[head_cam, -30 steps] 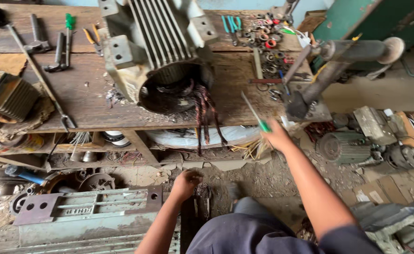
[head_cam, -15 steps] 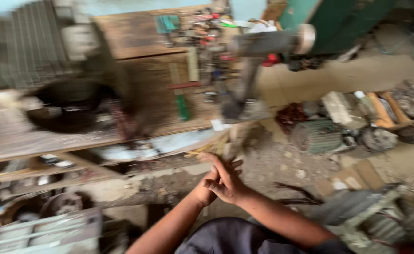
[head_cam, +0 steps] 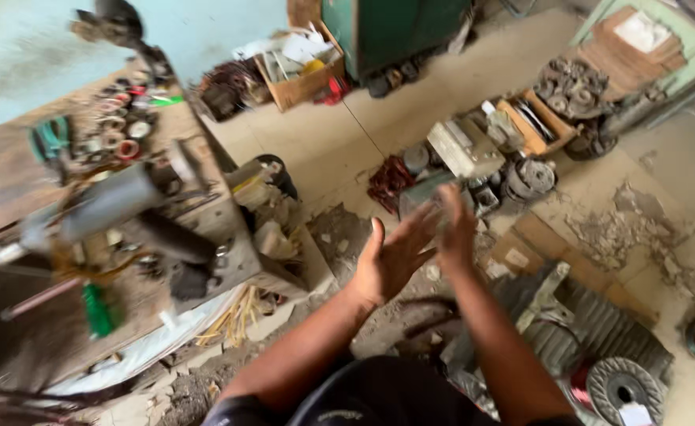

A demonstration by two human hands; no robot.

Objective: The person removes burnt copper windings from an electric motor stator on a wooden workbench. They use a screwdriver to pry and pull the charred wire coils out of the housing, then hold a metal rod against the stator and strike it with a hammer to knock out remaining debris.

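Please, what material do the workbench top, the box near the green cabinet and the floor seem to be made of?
Workbench top: apparently wood, brown, worn and unpainted, though blurred. Box: likely wood or thick cardboard, plain tan walls; the picture leaves it open. Floor: probably concrete, pale and matt, with cracked, broken patches.

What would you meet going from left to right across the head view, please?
Green-handled tool on the wooden workbench → left hand → right hand → wooden crate of metal parts → finned motor housing.
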